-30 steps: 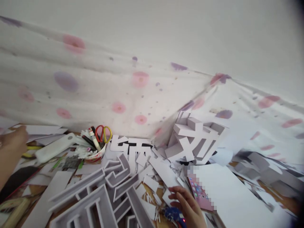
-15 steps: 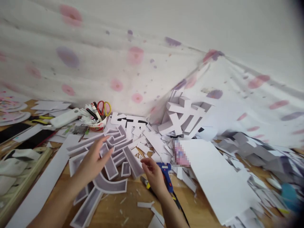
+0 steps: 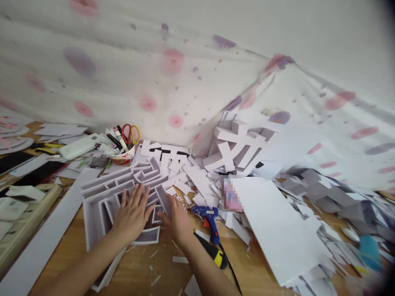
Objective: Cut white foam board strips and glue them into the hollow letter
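A white hollow shape [image 3: 94,218], built of thin upright board walls with open channels, lies on the wooden table. My left hand [image 3: 131,213] rests palm down on its middle, fingers spread over the wall edges and holding nothing. At the shape's right side, my right hand [image 3: 176,218] grips the slanted outer wall, thumb reaching over the inner side and fingers along the outside. Part of the shape is hidden under both hands. A blue glue gun [image 3: 211,222] lies just right of my right hand. Beside that forearm is a black and yellow tool handle [image 3: 218,255].
A cup [image 3: 123,157] of pens and scissors stands behind the shape. White paper scraps [image 3: 200,183] are heaped at the back centre. Another white built shape [image 3: 236,144] leans against the patterned curtain. A large white sheet [image 3: 284,230] lies right, a power strip [image 3: 33,224] left.
My left hand has come down flat onto the shape's middle. My right hand has moved left, away from the glue gun, onto the outer wall. The view has shifted slightly.
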The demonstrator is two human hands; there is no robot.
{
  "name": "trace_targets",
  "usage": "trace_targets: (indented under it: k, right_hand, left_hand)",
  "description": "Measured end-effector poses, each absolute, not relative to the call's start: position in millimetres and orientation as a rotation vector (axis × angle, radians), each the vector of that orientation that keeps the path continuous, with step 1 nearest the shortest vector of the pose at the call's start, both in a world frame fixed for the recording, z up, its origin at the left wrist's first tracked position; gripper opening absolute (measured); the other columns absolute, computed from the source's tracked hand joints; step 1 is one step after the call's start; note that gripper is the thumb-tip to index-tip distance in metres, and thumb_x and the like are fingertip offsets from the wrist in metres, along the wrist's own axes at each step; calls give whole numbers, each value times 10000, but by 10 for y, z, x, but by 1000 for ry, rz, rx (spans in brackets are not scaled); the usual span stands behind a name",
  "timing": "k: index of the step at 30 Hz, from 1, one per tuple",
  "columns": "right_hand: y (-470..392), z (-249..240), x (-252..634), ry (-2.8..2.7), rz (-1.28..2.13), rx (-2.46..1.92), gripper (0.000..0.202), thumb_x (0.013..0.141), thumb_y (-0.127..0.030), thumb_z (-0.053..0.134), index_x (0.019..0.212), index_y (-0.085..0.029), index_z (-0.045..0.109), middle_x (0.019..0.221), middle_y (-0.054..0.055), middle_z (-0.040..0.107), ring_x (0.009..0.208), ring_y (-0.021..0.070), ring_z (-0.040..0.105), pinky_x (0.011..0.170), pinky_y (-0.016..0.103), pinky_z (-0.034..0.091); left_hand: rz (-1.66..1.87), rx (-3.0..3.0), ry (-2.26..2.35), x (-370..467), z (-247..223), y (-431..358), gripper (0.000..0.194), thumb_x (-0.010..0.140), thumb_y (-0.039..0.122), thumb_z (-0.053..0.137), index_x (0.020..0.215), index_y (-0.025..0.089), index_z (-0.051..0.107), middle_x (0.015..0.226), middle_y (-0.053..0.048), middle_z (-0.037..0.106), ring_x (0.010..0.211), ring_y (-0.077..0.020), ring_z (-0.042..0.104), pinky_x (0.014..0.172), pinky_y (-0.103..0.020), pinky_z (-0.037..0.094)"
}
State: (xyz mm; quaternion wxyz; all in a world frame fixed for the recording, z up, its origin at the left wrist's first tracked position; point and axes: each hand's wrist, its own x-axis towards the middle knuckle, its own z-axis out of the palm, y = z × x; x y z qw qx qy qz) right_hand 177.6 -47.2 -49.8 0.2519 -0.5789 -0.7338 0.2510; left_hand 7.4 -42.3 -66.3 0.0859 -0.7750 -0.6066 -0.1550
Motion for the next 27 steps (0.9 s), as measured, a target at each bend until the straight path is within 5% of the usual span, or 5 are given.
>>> trace_targets:
  k: [11,17,27]
  right_hand:
    - [-467,-520,1812,-1854,887,-1536,641,751,-271,631,1339,-186,389,1302,147,506,1201,311,458,977,467,384]
    - [-411,-587,2022,-1454,1097,-1433,357,884,-306,393,1215,-202,474,1120,104,631,1012,186,607,851,337,478]
    - [-482,-568,2167,-1471,908,-1429,261,802,-244,497,1042,-204,594,1068,86,631,954,183,606,794,304,504]
  left_hand:
    - [-560,-2349,-1806,56,-687,-416,581,883,444,314,1338,99,423,1410,-218,390,1334,-342,299,1080,-579,143]
    - [-659,-2352,-1803,148,-527,-270,574,909,449,272,1342,91,394,1455,-218,311,1355,-323,261,1074,-553,202]
    - [-537,-2563,-1544,415,-648,-131,525,900,443,356,1341,167,419,1443,-153,366,1355,-269,281,1103,-522,173]
